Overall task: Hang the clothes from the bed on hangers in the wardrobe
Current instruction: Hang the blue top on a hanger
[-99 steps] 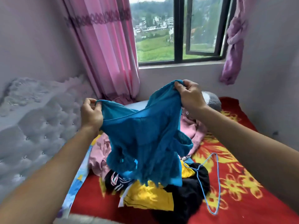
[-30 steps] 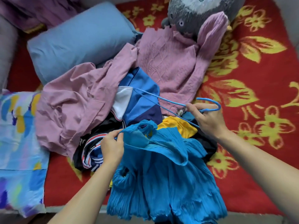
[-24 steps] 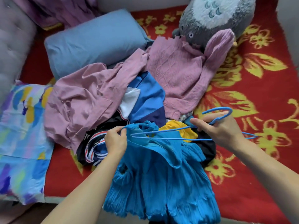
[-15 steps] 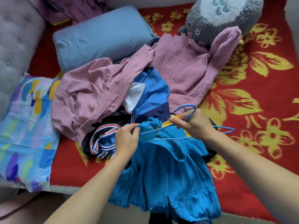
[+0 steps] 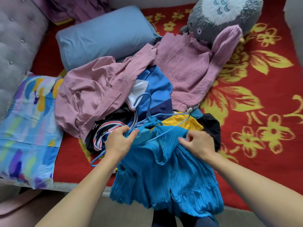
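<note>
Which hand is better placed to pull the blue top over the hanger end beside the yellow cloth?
Probably the right hand: it pinches the blue top just below that hanger end; the left hand grips the other side.

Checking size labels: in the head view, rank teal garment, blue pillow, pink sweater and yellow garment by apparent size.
1. Teal garment, inflated by nearness to the camera.
2. Blue pillow and pink sweater: too alike to rank.
3. Yellow garment, mostly covered.
</note>
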